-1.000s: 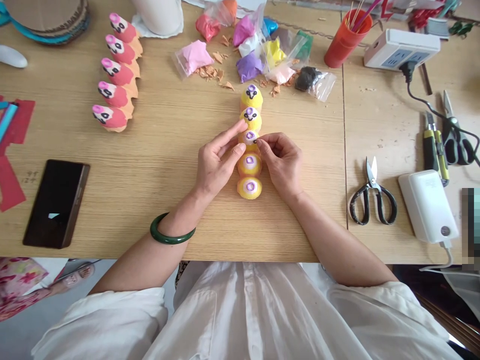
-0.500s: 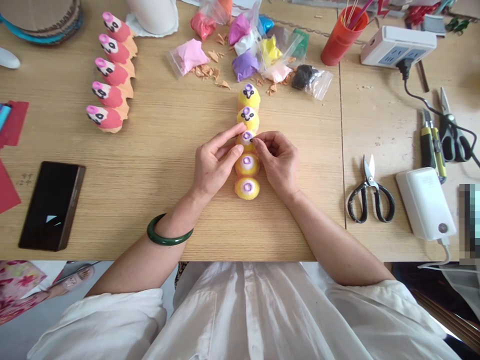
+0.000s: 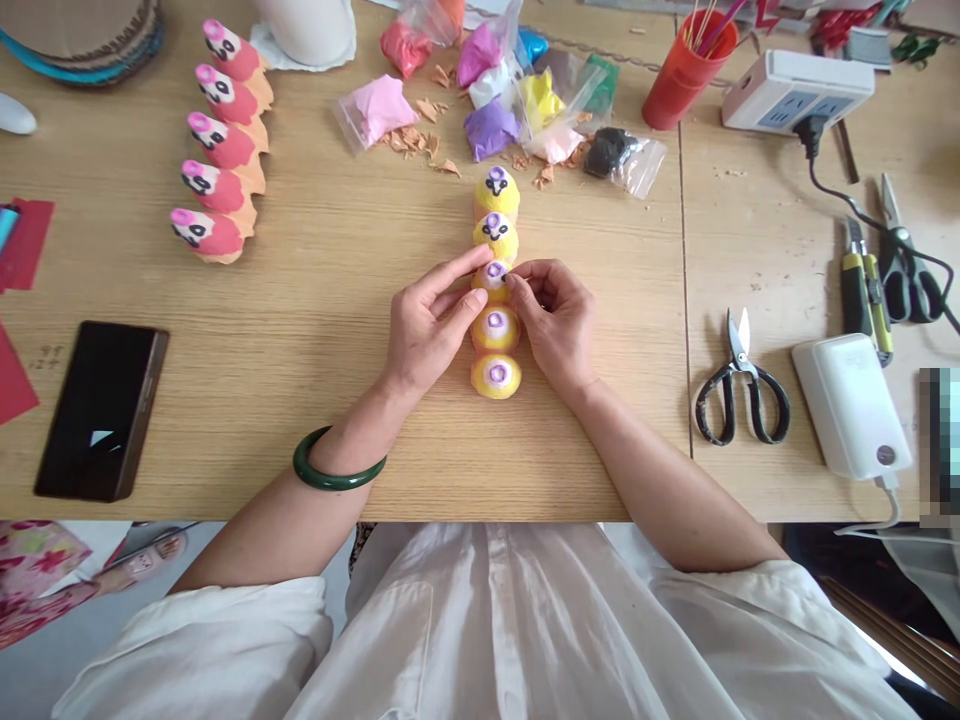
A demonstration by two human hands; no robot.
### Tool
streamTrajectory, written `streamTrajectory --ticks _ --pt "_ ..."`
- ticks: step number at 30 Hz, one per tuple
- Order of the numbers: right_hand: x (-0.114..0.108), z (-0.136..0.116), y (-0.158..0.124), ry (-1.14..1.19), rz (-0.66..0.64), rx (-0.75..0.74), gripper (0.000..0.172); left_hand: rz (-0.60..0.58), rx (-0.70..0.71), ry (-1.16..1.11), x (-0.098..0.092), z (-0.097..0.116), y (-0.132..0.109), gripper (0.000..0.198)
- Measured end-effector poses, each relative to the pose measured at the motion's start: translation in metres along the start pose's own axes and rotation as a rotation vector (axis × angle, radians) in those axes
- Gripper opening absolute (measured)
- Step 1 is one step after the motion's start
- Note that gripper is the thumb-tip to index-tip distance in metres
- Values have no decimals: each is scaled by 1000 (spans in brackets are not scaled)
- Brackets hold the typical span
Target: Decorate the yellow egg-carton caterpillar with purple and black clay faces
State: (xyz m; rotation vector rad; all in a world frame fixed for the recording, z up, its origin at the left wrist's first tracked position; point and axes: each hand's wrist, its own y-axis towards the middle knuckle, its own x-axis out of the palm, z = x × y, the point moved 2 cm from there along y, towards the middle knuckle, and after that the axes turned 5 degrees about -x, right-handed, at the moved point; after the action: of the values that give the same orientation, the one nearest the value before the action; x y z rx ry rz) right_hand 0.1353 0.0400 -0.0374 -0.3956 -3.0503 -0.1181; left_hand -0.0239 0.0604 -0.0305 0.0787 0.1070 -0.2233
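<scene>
Several yellow clay-covered egg shapes (image 3: 496, 326) stand in a column before me, each with a purple ring on a pale patch. The two farthest, such as the far yellow egg shape (image 3: 496, 194), have small black eye-like marks. My left hand (image 3: 431, 325) holds the middle yellow egg shape (image 3: 491, 284) between thumb and fingers. At that shape's right side, my right hand (image 3: 559, 315) has thumb and forefinger pinched around a small black clay bit (image 3: 507, 279). Its other fingers are curled, and the fingertips partly hide the bit.
Red egg shapes (image 3: 225, 145) stand in a row at left, with a phone (image 3: 101, 410) nearer me. Bagged clay (image 3: 491, 128) and crumbs lie at the back, near a red cup (image 3: 682, 85). Scissors (image 3: 741, 385), a power bank (image 3: 853, 405) and a socket box (image 3: 799, 90) are at right.
The hands stay nearly still at the middle yellow egg shape. The right fingertips have shifted slightly over the small black clay bit; the view has moved a little.
</scene>
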Motion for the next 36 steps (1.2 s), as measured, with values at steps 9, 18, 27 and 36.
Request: streamTrajectory --ticks 9,18,27,36 --pt "0 4 2 -85 -8 -60 40 -2 7 -17 0 -3 1 47" --pt "-15 -8 -22 -380 21 -323 24 -1 13 -14 -5 -5 0 46" --pt "-14 -2 -31 -786 -107 -437 44 -22 31 -43 -6 -7 0 46" --pt "-16 -3 -30 -792 -121 -404 49 -8 22 -45 -4 -5 -1 45"
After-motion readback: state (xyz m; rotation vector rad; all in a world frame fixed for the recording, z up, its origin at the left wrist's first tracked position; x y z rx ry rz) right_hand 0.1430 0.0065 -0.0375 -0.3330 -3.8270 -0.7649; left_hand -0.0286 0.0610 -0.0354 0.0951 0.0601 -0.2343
